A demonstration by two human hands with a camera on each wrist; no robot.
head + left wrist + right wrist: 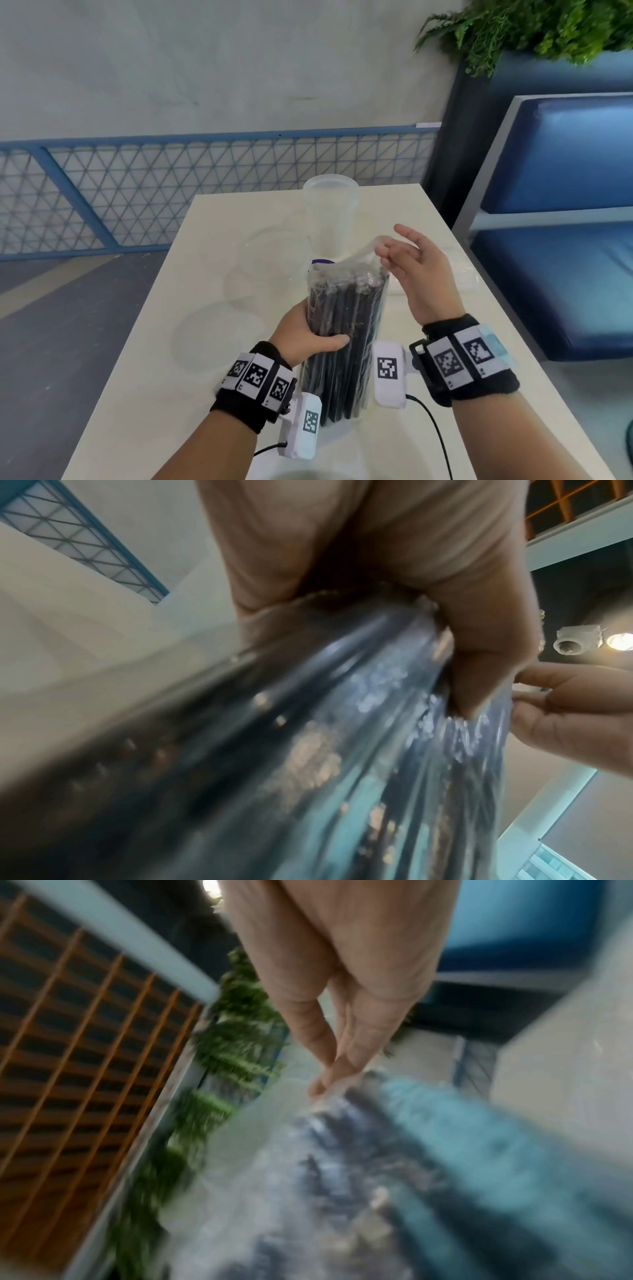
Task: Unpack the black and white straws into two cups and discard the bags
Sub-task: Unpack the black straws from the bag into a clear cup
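A clear plastic bag of black straws [346,329] stands upright on the cream table [428,219]. My left hand [317,330] grips the bag round its middle, thumb across the front. My right hand [382,251] pinches the bag's loose top flap between thumb and forefinger and holds it stretched up and to the right, the other fingers spread. The left wrist view shows the bag [308,750] close up under my left hand [479,656]. The right wrist view is blurred; my right hand [322,1087] pinches the film above the straws [342,1164]. A clear cup [330,212] stands behind the bag.
A pale translucent packet [459,274] lies on the table behind my right hand; its contents are unclear. Faint clear round shapes [267,253] lie to the left of the bag. A blue bench [565,240] stands on the right, a mesh railing [205,185] beyond the table.
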